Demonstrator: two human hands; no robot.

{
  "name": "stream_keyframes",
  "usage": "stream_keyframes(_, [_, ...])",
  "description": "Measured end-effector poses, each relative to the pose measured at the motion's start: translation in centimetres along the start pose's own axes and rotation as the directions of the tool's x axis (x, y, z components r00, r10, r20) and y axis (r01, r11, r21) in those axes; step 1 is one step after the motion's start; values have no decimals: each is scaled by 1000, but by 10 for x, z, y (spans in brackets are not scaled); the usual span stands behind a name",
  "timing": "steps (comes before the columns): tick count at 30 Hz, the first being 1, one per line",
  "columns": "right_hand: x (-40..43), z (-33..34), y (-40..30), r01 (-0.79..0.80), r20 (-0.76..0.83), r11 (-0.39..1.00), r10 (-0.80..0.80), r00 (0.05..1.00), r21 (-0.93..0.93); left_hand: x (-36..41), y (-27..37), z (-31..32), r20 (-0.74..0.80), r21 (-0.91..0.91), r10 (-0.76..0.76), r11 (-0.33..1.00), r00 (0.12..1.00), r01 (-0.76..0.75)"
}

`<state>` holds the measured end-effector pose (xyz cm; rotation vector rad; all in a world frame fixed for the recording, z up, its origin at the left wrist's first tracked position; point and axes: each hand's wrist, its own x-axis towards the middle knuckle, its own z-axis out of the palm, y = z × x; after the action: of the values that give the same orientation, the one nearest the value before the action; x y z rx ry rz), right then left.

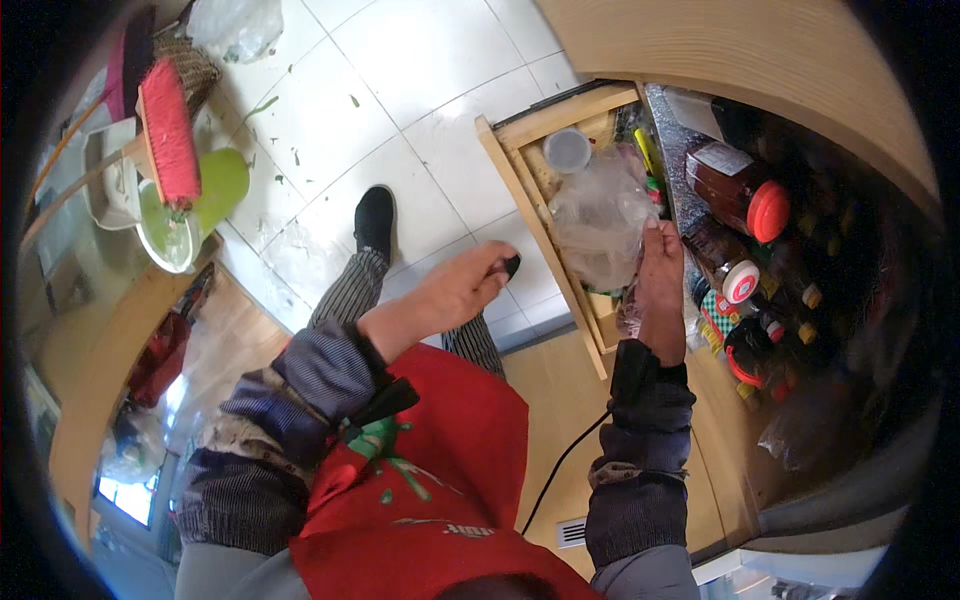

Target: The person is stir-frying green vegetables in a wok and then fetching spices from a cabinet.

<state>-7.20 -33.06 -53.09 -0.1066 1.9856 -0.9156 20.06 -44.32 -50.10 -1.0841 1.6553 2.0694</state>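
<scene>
My left hand [465, 285] is raised over the floor beside the drawer, its fingers closed around a small black object [512, 266], too hidden to name. My right hand [660, 259] reaches over the right side of an open wooden drawer [536, 202], thumb and fingertips pinching the edge of a clear plastic bag [604, 217]. That crumpled bag fills much of the drawer. Near the drawer's far end stands a round translucent container [567, 150], and a yellow-green object [646, 152] lies by the bag.
Right of the drawer, a counter holds a red-lidded jar [724, 187], a white-lidded jar [720, 259] and several bottles. At left are a red-bristled broom [171, 135], a green bin [225, 180] and a dustpan [112, 176]. Green scraps litter the tiled floor [360, 150].
</scene>
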Motion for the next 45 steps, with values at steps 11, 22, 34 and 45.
stream_keyframes(11, [-25,20,-6,-22,326,1000,23,945,-6,64,-5,60,-45,482,546,745,836,-461])
stream_keyframes(22, [-35,-9,-35,529,-358,770,-635,684,-356,70,35,23,-292,-60,485,851,824,-522])
stream_keyframes(34, [37,7,26,428,232,525,-398,888,-736,74,-1,24,-276,-446,200,840,940,-309])
stream_keyframes(45, [92,-47,93,428,310,231,-414,856,-874,65,9,26,-145,-343,225,902,963,-262])
